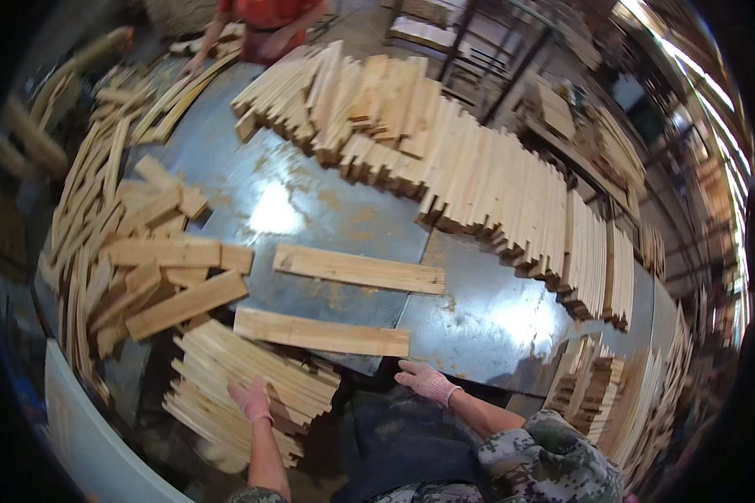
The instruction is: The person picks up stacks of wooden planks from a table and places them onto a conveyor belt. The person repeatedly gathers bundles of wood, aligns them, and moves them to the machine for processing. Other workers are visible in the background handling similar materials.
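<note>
My left hand [252,399], in a pinkish glove, lies on a stack of wooden boards [218,369] beside the table's near edge, its fingers apart. It appears to touch the top boards without gripping one. My right hand [429,382], gloved likewise, is at the near table edge with fingers stretched leftward and nothing in them. Just beyond it ends a single board [320,333], lying flat along the near edge. Farther in, another board [359,269] lies roughly parallel to it.
A long row of boards [495,189] crosses the far side of the metal table [344,210]. Loose short boards [189,303] and thin strips [92,197] pile up at left. More boards [617,394] stand at right. Across the table is a person in red [273,17].
</note>
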Tool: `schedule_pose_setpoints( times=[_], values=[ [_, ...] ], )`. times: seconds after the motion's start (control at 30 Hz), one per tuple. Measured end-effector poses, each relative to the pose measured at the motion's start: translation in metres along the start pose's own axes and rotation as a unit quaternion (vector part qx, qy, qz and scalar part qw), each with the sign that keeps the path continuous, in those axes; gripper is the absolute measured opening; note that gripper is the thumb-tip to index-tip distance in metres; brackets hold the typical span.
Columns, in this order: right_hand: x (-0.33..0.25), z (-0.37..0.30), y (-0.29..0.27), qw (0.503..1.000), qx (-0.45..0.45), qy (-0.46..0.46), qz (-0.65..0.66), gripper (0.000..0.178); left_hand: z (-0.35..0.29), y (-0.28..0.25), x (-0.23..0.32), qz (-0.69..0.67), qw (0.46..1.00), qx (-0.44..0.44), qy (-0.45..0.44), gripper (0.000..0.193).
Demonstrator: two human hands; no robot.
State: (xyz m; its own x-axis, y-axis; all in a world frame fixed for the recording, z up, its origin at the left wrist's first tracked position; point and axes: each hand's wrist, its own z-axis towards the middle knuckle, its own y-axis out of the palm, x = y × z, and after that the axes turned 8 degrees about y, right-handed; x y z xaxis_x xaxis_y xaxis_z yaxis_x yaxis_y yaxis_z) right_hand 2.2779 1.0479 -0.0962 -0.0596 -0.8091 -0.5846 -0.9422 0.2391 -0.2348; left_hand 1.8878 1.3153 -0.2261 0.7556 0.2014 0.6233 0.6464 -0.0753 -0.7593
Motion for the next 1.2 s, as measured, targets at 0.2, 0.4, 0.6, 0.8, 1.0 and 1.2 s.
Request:
schedule_pose_setpoints(
  times=[0.2,0.4,0.6,0.8,1.0,1.2],
  values=[
    [0.039,0.002,-0.074,0.995,0.041,0.081,0.044,0.073,-0.039,0.031,0.131,-0.264,0.953,-0.046,0.140,0.048],
    [0.096,0.023,-0.234,0.954,0.274,0.098,0.069,0.099,-0.123,0.155,0.322,-0.158,0.881,-0.349,0.278,0.050],
    [0.161,0.062,-0.425,0.820,0.567,0.063,-0.044,0.115,-0.212,0.327,0.483,-0.091,0.842,-0.438,0.302,0.083],
    [0.203,0.095,-0.529,0.851,0.504,0.069,0.131,0.118,-0.240,0.436,0.572,-0.062,0.933,-0.307,0.180,0.101],
    [0.228,0.122,-0.557,0.885,0.443,0.074,0.125,0.119,-0.210,0.471,0.565,-0.184,0.929,-0.268,0.178,0.084],
    [0.161,0.083,-0.591,0.915,0.329,0.198,0.126,0.127,-0.231,0.487,0.593,-0.033,0.971,-0.179,0.154,0.097]
  ],
)
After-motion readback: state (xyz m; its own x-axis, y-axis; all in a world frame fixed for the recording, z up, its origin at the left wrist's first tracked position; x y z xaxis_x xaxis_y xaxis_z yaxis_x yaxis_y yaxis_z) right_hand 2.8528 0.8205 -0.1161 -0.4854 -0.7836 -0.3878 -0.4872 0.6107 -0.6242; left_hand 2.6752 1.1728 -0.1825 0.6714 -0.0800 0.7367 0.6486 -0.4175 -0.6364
